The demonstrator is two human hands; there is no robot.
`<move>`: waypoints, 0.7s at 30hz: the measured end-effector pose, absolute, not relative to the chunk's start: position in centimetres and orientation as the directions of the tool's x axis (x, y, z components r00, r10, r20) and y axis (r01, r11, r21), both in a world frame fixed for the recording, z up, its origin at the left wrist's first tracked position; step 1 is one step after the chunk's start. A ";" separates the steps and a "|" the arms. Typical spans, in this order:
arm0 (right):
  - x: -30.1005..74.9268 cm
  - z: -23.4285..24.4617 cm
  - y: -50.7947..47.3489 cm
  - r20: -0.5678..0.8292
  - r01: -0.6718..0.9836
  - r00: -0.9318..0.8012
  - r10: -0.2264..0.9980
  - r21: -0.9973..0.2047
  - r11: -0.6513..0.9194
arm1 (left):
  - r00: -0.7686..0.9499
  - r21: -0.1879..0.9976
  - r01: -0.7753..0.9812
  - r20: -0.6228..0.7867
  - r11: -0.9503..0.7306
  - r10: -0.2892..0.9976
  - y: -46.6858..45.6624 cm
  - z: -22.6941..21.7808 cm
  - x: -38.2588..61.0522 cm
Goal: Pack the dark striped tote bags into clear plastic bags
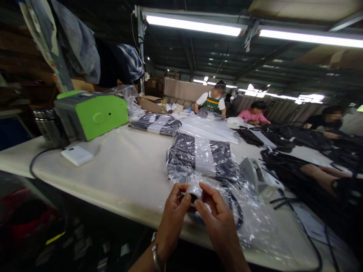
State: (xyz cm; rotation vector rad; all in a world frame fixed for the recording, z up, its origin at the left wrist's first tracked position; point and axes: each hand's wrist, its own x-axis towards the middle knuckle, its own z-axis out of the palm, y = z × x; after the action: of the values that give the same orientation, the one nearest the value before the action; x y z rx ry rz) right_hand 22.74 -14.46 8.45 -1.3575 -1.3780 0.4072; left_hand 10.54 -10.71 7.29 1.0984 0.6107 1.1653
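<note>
Between both hands is a small white roll (194,191) with a dark hollow middle, perhaps labels or tape. My left hand (174,207) grips its left side with thumb and fingers, and a bracelet circles that wrist. On the other side my right hand (217,211) pinches it, also closed. Just beyond my hands, a dark folded item with a white band lies in a clear plastic bag (202,155). The bag's loose end spreads over the table under and to the right of my right hand.
A green and grey machine (100,113), a steel flask (47,126) and a white box-like device (77,155) stand left. Another bagged item (155,124) lies farther back. At right are a grey-white device (252,173), cables, black bags (292,181) and a co-worker's hand (317,173). Several people work beyond.
</note>
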 end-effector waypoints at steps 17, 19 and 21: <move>24.3 8.4 -15.6 0.490 0.558 0.087 0.868 -0.745 0.364 | 0.356 0.962 -0.159 0.266 -0.223 0.896 -11.4 7.5 8.2; 23.8 8.6 -15.9 0.560 0.626 0.085 0.824 -0.673 0.393 | 0.350 0.947 -0.178 0.314 -0.266 0.883 -11.6 7.3 8.3; 23.3 8.9 -16.3 0.618 0.684 0.073 0.783 -0.602 0.412 | 0.349 0.938 -0.209 0.335 -0.275 0.875 -11.8 7.3 8.2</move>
State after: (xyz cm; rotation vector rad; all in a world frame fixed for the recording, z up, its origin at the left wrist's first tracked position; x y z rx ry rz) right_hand 23.34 -16.31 8.87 -1.3086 -1.6454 0.1209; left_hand 8.24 -11.79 7.26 1.4747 0.6389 1.1968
